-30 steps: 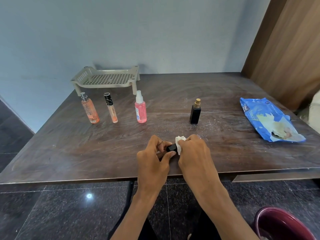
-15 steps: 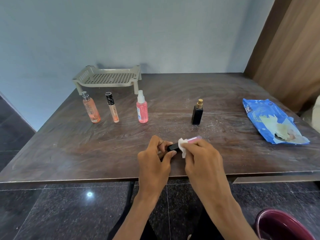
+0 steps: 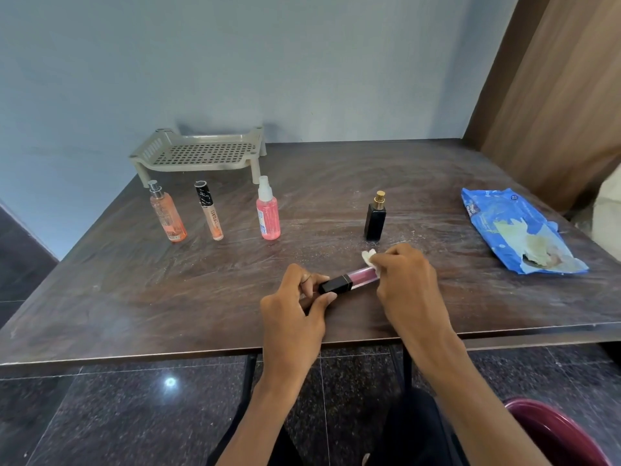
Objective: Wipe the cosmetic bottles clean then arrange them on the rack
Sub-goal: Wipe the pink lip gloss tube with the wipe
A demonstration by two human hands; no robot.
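My left hand [image 3: 295,304] grips the black cap end of a pink lip gloss tube [image 3: 356,279] held level just above the table's near edge. My right hand [image 3: 408,280] pinches a white wipe [image 3: 369,258] round the tube's far tip. A beige perforated rack [image 3: 201,153] stands at the back left with nothing on it. In front of it stand an orange spray bottle [image 3: 168,215], a slim peach tube with a black cap [image 3: 210,211] and a pink spray bottle [image 3: 268,210]. A black bottle with a gold top [image 3: 375,218] stands just beyond my right hand.
A torn-open blue wipe packet [image 3: 514,230] lies at the right of the dark wooden table [image 3: 134,280]. A wooden panel rises at the back right. A maroon bin [image 3: 554,432] sits on the floor at the lower right.
My right hand has slid the wipe along the tube away from the cap to its far tip, baring the pink body. My left hand has kept its grip on the cap.
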